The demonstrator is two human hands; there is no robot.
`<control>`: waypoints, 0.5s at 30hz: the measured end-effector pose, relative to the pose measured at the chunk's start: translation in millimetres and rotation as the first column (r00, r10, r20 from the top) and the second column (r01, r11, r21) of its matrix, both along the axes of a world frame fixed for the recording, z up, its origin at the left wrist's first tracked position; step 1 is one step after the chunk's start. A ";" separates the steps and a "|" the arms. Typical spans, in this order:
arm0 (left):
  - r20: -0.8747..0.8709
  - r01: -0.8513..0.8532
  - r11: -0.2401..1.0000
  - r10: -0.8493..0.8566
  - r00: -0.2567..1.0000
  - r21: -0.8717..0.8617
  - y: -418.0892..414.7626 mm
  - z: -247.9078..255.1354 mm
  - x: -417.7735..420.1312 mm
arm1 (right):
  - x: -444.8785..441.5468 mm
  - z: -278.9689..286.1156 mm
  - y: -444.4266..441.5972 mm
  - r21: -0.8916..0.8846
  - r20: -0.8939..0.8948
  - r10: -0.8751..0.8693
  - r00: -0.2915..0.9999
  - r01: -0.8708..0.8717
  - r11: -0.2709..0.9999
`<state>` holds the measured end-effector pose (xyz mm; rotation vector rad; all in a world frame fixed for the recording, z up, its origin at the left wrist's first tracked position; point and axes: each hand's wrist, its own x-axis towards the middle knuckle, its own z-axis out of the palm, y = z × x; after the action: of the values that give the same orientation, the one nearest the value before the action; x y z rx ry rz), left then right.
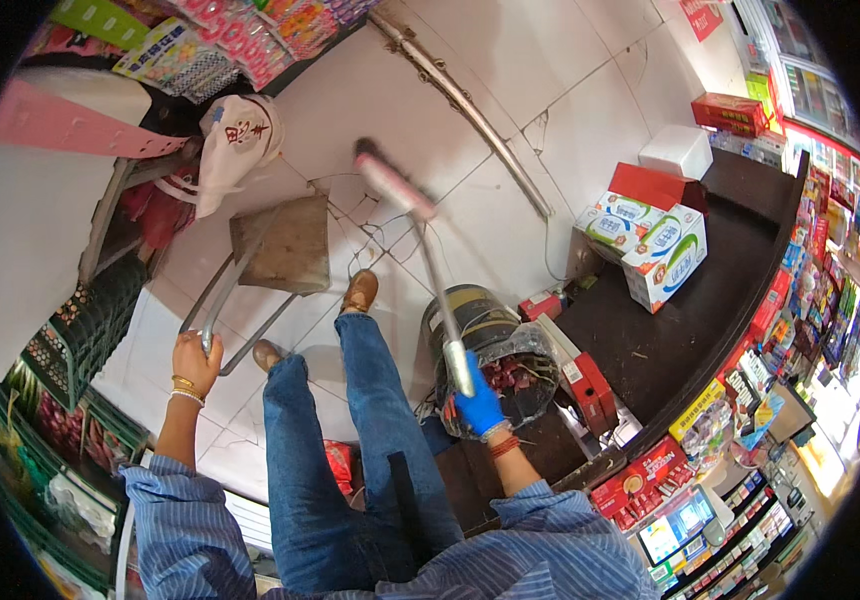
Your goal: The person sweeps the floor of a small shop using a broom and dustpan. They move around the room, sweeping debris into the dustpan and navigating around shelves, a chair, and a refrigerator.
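Note:
My left hand (pixel 195 361), bare, with bracelets at the wrist, is closed around a metal tube of what looks like a stool (pixel 285 246) with a square brown board. Its board is tilted over the tiled floor. In a blue glove, my right hand (pixel 479 401) grips the silver handle of a broom (pixel 437 281). The broom's pink-and-white head (pixel 396 184) is out over the tiles, its dark bristles blurred. Just beside that hand stands a bin with a black plastic bag (pixel 538 352) holding reddish scraps.
A metal strip (pixel 467 109) and loose cables run along the cracked tiles. On the right is a dark counter (pixel 595 322) with milk cartons (pixel 666 251). A white cloth bag (pixel 241 146) hangs at left, above green vegetable crates (pixel 62 352). Red boxes (pixel 589 394) stand near the bin.

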<state>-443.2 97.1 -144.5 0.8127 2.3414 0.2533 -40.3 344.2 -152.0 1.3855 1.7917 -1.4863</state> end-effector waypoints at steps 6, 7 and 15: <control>-0.046 0.004 0.999 -0.002 0.999 0.040 2.5 3.4 -0.1 | -131.6 -89.5 161.4 0.203 -0.076 -0.157 0.985 0.170 0.964; -0.068 0.010 0.997 -0.005 0.998 0.072 5.5 3.5 -0.1 | -172.8 -97.9 187.9 0.167 -0.026 -0.205 0.978 0.207 0.964; -0.127 0.044 0.993 -0.031 0.991 0.106 5.2 -2.9 -4.7 | -232.3 -166.5 180.9 0.301 0.159 0.123 0.980 -0.167 0.939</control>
<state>-447.9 102.3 -147.4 0.9493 2.4440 0.3237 -272.6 525.0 -318.5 1.4247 2.0548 -1.0355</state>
